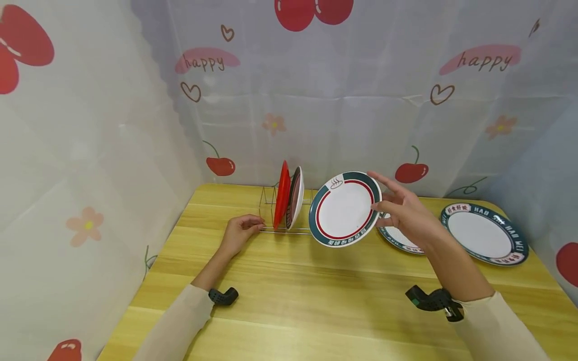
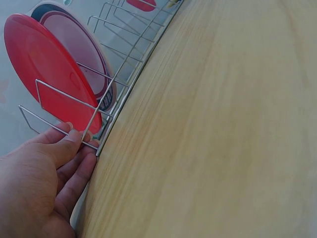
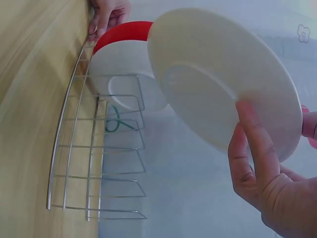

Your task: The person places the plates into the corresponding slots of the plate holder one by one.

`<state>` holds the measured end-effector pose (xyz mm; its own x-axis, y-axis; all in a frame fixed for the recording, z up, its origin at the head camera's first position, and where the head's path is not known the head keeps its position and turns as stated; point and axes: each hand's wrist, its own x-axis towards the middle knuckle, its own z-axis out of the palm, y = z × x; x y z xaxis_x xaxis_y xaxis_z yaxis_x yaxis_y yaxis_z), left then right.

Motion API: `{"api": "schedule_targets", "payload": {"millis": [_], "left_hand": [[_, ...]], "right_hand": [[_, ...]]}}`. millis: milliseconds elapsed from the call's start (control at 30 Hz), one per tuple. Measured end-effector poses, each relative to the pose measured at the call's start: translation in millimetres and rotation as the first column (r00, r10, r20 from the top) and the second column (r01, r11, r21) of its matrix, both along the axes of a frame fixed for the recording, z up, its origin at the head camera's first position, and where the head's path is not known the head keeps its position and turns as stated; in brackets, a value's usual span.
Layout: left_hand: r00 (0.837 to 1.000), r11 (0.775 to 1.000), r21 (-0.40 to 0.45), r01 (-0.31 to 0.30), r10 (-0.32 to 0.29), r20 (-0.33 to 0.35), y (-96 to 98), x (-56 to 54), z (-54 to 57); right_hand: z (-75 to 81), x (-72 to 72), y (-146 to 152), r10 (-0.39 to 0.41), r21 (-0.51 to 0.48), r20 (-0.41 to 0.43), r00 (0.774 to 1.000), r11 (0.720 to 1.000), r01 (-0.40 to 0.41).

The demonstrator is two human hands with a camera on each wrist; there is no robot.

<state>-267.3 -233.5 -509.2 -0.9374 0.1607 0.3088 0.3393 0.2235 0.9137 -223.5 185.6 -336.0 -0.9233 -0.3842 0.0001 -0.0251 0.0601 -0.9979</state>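
Note:
My right hand (image 1: pixel 404 210) pinches the edge of a white plate (image 1: pixel 345 210) with a teal rim and red ring, holding it tilted above the table beside a wire dish rack (image 3: pixel 74 148). The right wrist view shows its plain white underside, fingers spread against it. At the rack's left end, my left hand (image 1: pixel 241 231) grips the wire frame between thumb and fingers. A red plate (image 2: pixel 49 69) stands upright in the rack near that hand. Beside it stands a white plate (image 1: pixel 295 198) with a dark patterned rim.
On the wooden table (image 1: pixel 289 311), a large oval plate (image 1: pixel 485 233) with a teal rim lies at the right. Another teal-rimmed plate (image 1: pixel 399 238) lies partly hidden behind my right hand. A printed curtain (image 1: pixel 338 125) hangs behind the table.

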Motion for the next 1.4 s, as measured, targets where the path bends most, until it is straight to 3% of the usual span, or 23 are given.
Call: {"api": "schedule_targets", "payload": {"millis": [433, 667, 867, 1400], "left_hand": [[1.000, 1.000, -0.001, -0.002, 0.002, 0.005, 1.4, 0.3, 1.5], [1.000, 1.000, -0.015, -0.010, 0.010, 0.011, -6.4, -14.1, -20.2], [1.000, 0.999, 0.031, 0.013, -0.013, 0.002, -7.5, -13.5, -23.9], [1.000, 1.000, 0.014, 0.011, -0.011, -0.024, -6.4, -11.6, -19.1]], "right_hand": [[6.2, -40.2, -21.0, -0.034, 0.037, 0.049, 0.998, 0.999, 0.032], [5.4, -58.7, -34.9, -0.020, 0.060, 0.056, 0.998, 0.998, 0.016], [-2.5, -74.0, -48.6, -0.029, 0.100, 0.054, 0.998, 0.995, 0.024], [1.0, -92.0, -79.1, 0.026, 0.097, 0.044, 0.999, 0.995, -0.030]]}}
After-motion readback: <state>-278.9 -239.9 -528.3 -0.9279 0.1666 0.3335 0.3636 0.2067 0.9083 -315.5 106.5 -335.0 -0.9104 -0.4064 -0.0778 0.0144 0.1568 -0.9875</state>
